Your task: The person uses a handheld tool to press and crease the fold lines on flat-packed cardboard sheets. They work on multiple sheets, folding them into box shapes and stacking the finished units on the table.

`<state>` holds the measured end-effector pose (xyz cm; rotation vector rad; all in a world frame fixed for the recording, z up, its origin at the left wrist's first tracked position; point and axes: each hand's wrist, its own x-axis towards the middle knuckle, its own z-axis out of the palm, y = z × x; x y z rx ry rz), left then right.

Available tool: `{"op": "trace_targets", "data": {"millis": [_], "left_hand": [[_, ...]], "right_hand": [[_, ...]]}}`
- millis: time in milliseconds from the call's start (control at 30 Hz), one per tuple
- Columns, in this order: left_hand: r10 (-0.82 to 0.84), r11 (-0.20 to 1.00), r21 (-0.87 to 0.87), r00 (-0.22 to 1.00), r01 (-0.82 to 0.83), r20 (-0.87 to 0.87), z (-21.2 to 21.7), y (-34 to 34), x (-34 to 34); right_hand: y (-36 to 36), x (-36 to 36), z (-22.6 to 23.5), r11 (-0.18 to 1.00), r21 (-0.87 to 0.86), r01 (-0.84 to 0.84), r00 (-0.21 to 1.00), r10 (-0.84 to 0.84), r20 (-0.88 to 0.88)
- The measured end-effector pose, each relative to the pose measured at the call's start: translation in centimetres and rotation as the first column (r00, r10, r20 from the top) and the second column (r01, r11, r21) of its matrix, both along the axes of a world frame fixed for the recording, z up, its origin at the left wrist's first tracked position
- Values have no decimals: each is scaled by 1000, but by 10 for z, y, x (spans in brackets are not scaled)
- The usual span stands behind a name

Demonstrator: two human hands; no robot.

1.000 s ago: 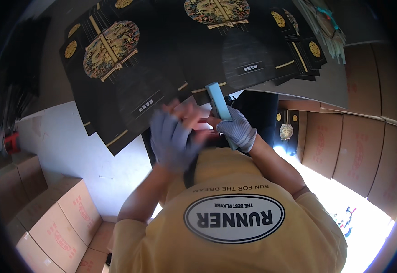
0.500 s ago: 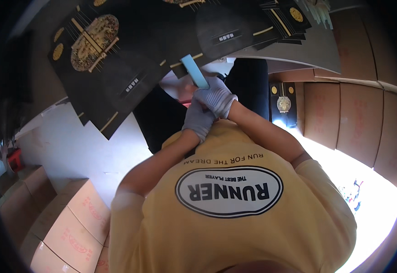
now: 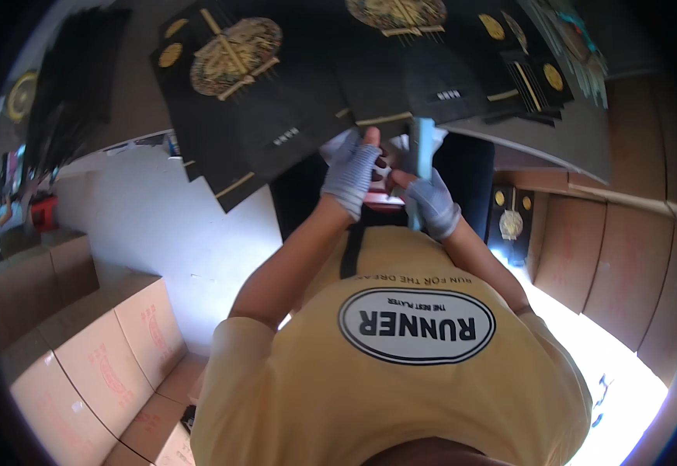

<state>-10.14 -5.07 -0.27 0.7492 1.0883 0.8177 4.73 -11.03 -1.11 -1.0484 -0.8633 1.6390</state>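
My right hand (image 3: 435, 205), in a striped grey glove with bare fingertips, is closed around a flat light blue bar (image 3: 422, 147). The bar stands nearly upright in the picture, its top beside the table edge. To its left is my left hand (image 3: 349, 175), gloved alike, its fingers apart and partly bent with nothing visible in them. A reddish-pink thing (image 3: 385, 200) shows between the hands, too covered to make out. Just beyond, flat black printed pieces (image 3: 307, 116) with gold bands and round patterned medallions overlap on the table and hang over its near edge.
The grey table (image 3: 564, 149) holds more black pieces stacked at the right. Brown cartons stand at the lower left (image 3: 105, 365) and along the right side (image 3: 571, 241). A black box with a gold emblem (image 3: 511, 225) stands near the right cartons.
My hands were together around the lower end of the blue bar; now they are apart, with the bar in the right one. The bar has turned more upright. The view has also shifted.
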Motion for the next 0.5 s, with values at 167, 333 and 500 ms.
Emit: {"op": "trace_targets", "data": {"millis": [167, 333, 500], "left_hand": [[285, 957, 23, 953, -288, 103, 43, -3, -34], [512, 859, 13, 855, -513, -88, 32, -21, -128], [415, 908, 185, 746, -376, -521, 36, -30, -193]], "right_hand": [[-12, 6, -3, 1000, -15, -11, 978, 14, 206], [-5, 6, 17, 963, 106, -246, 834, 154, 530], [1, 3, 23, 949, 116, -294, 714, 137, 686]]}}
